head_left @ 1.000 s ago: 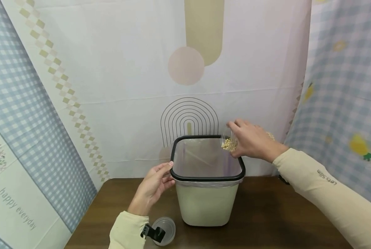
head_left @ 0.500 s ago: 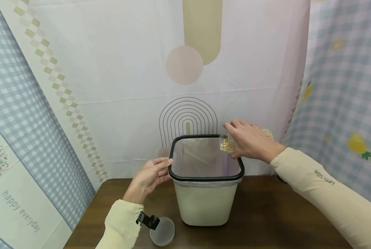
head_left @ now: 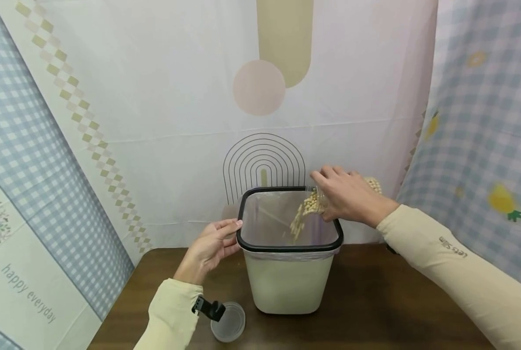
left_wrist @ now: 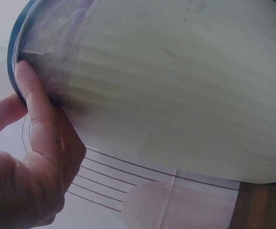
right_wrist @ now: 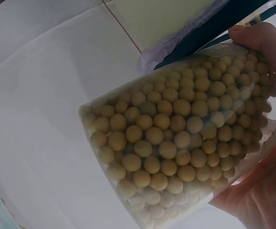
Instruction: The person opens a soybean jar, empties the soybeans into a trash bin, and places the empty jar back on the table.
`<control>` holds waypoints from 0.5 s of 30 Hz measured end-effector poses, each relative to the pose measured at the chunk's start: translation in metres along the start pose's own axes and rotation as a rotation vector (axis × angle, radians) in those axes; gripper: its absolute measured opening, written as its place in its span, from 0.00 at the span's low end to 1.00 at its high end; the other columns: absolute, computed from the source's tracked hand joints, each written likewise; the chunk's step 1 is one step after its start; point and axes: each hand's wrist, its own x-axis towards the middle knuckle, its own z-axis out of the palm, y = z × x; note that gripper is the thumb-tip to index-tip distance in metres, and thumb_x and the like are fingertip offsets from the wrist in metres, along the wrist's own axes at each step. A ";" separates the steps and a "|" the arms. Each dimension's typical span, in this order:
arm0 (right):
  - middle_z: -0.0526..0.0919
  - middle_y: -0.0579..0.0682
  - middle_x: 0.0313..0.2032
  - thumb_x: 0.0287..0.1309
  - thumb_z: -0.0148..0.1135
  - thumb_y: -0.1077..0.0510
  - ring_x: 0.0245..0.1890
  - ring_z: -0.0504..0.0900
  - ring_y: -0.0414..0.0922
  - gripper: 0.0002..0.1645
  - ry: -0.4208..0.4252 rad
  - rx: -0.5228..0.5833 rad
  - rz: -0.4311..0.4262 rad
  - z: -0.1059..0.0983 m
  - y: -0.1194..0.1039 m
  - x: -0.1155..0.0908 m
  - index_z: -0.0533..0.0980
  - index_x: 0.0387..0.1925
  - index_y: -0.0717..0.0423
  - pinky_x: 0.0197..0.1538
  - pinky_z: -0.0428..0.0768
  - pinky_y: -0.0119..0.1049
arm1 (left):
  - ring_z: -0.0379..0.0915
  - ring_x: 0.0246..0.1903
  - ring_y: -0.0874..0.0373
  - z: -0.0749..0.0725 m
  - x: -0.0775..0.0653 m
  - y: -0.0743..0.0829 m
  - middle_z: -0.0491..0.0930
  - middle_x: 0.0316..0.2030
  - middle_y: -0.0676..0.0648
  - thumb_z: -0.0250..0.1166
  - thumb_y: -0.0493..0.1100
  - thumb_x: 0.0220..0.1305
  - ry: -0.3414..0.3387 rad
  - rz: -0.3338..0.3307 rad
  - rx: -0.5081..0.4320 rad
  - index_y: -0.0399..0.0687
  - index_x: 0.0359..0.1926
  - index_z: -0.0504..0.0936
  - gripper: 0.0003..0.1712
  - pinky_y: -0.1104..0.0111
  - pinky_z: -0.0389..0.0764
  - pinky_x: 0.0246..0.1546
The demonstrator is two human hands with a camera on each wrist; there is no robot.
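A pale green trash can (head_left: 288,284) with a black rim and a clear liner (head_left: 265,214) stands on the table. My left hand (head_left: 212,248) pinches the rim at its left side, thumb on top and fingers outside. In my right hand (head_left: 350,194), a clear plastic jar (right_wrist: 176,129) of yellowish soybeans is tipped over the rim's right side. Soybeans (head_left: 297,223) stream from its mouth into the can. Many beans still fill the jar in the right wrist view. The can's bottom is hidden.
A round clear lid (head_left: 228,322) lies on the brown table (head_left: 374,291), left of the can and by my left wrist. A patterned white cloth (head_left: 177,97) hangs close behind the can, with checked cloths at both sides.
The jar has tipped further, and soybeans that lay near its mouth now pour down into the can. My left hand stays at the rim; its forearm has shifted slightly left.
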 end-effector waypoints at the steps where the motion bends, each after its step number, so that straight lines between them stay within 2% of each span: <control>1: 0.78 0.61 0.53 0.34 0.89 0.45 0.51 0.79 0.61 0.57 0.002 -0.003 -0.004 0.000 0.000 0.000 0.71 0.65 0.61 0.40 0.82 0.64 | 0.81 0.34 0.64 0.000 0.000 0.000 0.81 0.37 0.51 0.61 0.40 0.79 0.002 0.002 -0.002 0.27 0.73 0.63 0.32 0.74 0.85 0.37; 15: 0.78 0.58 0.49 0.32 0.89 0.45 0.46 0.79 0.58 0.53 0.026 -0.047 -0.036 -0.003 0.004 -0.008 0.72 0.59 0.59 0.37 0.82 0.60 | 0.83 0.34 0.63 0.008 0.007 -0.005 0.83 0.37 0.51 0.61 0.39 0.79 0.002 0.015 -0.045 0.27 0.71 0.66 0.28 0.73 0.86 0.37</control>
